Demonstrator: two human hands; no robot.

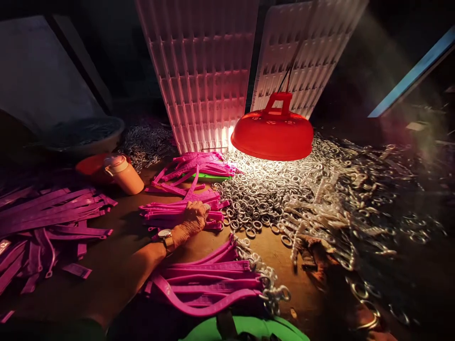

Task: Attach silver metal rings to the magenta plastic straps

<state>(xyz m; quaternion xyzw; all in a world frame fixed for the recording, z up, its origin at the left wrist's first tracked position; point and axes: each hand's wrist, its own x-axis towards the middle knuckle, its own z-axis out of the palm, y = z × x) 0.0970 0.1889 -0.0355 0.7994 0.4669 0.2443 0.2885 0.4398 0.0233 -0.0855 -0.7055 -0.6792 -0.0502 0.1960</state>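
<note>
My left hand (195, 219), with a watch on its wrist, lies curled over a bundle of magenta straps (163, 208), its fingers closed on a strap. At the near edge of the silver metal pile is my right hand (316, 258), in shadow and partly blurred. Its fingers are bent around a short twisted metal chain (295, 244) that hangs down at the fingertips. Nearer to me lies a group of magenta straps (213, 284) with silver rings and clasps (273, 293) fixed to their right ends.
Loose rings (263, 189) and chains (327, 213) heap up under a red hanging lamp (273, 135). More straps (53, 213) lie at left beside an orange bottle (124, 175). Ribbed plastic panels (206, 71) stand behind. A green rounded object (245, 329) is at the bottom edge.
</note>
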